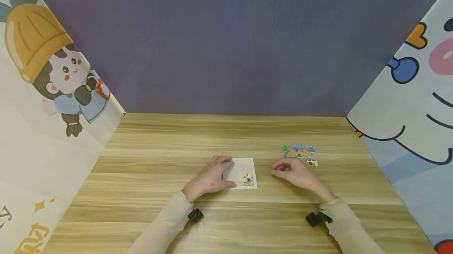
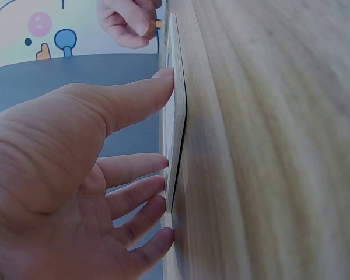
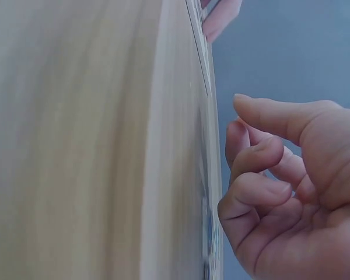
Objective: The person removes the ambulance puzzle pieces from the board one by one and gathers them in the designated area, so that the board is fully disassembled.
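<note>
A white square puzzle board [image 1: 238,173] lies flat on the table. In its near right corner sits a colourful puzzle piece [image 1: 249,180], yellow with a blue round shape. My left hand [image 1: 212,175] rests over the board's left side, thumb at the near edge and fingers spread towards the far edge; in the left wrist view the fingertips [image 2: 158,185] touch the rim. To the right of the board hovers my right hand [image 1: 291,172], fingers loosely curled and thumb near the index finger, nothing showing between them. Several loose puzzle pieces [image 1: 299,148] lie just beyond it, partly hidden by the hand.
The wood-grain table [image 1: 170,140] runs back to a dark blue-grey wall [image 1: 226,49]. Side panels with cartoon drawings stand at left [image 1: 70,89] and right [image 1: 417,128]. Each wrist wears a black camera, one by the left sleeve [image 1: 166,214], one by the right sleeve [image 1: 343,214].
</note>
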Available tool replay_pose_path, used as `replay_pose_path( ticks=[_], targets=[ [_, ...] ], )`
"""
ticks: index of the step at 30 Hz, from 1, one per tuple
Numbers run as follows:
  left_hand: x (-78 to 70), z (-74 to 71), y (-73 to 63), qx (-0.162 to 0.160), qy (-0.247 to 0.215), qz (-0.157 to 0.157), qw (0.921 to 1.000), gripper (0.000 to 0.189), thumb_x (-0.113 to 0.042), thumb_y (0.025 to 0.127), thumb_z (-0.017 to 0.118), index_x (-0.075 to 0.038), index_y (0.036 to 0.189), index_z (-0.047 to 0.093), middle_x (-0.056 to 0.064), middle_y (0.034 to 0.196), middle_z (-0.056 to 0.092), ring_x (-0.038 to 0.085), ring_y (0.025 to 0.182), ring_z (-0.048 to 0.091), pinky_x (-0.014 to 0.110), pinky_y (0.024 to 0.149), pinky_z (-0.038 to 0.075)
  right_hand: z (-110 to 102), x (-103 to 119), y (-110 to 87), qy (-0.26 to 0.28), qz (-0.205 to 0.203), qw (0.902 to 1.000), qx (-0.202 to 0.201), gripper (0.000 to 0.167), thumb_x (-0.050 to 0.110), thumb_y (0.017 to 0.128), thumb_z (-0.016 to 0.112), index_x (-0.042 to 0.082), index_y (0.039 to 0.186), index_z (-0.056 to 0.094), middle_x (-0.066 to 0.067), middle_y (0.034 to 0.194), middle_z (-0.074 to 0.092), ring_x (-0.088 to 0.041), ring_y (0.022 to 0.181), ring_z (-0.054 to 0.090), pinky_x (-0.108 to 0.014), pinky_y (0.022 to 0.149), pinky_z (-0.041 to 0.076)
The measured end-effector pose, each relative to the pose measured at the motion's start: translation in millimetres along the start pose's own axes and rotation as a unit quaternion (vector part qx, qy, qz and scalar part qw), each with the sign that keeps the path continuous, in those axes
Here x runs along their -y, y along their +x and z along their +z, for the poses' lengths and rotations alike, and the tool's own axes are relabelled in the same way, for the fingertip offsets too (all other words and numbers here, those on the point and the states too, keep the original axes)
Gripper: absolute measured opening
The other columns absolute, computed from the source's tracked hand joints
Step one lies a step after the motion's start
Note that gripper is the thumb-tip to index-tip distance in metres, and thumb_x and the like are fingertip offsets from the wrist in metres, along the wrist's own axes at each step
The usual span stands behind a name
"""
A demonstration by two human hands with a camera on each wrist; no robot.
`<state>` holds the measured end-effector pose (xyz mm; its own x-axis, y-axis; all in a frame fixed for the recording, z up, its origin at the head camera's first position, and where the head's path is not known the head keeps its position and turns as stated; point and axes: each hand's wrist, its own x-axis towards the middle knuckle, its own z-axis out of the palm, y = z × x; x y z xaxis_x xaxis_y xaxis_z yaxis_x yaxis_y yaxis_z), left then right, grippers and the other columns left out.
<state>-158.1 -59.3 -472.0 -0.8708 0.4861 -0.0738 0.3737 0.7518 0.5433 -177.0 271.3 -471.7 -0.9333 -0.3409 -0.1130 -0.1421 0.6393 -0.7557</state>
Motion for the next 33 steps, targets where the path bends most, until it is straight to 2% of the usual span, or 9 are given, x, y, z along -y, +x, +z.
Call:
replay_pose_path(
  ticks=[15,22,33],
  targets=[
    [0.9,0.1,0.0,-0.001,-0.006,0.004,1.0,0.072,-0.035,0.09,0.085,-0.001,0.148,0.06,0.016,0.163,0.049,0.037,0.149,0.044,0.054,0.125,0.04,33.9,27.0,15.1,0.014,-0.032,0.9985,0.042,0.022,0.022,0.094,0.081,0.011,0.113,0.079,0.0,0.098,0.072,-0.015,0.087,0.062,-0.022,0.072,0.052],
    [1.1,-0.6,0.3,0.0,-0.008,0.006,0.9999,0.07,-0.035,0.091,0.085,-0.001,0.148,0.06,0.016,0.163,0.049,0.037,0.149,0.044,0.054,0.124,0.041,44.3,38.4,18.9,0.023,-0.05,0.9959,0.071,0.03,0.023,0.095,0.08,0.007,0.121,0.078,0.001,0.086,0.068,-0.009,0.071,0.054,-0.02,0.059,0.043],
    [0.9,-1.1,-0.1,-0.004,-0.005,0.01,0.9999,0.071,-0.034,0.09,0.086,-0.001,0.147,0.061,0.017,0.162,0.05,0.038,0.148,0.045,0.055,0.124,0.041,56.0,43.5,19.7,0.025,-0.041,0.994,0.098,0.031,0.018,0.093,0.082,0.006,0.121,0.075,0.003,0.074,0.057,-0.007,0.062,0.046,-0.017,0.054,0.036]
  ],
)
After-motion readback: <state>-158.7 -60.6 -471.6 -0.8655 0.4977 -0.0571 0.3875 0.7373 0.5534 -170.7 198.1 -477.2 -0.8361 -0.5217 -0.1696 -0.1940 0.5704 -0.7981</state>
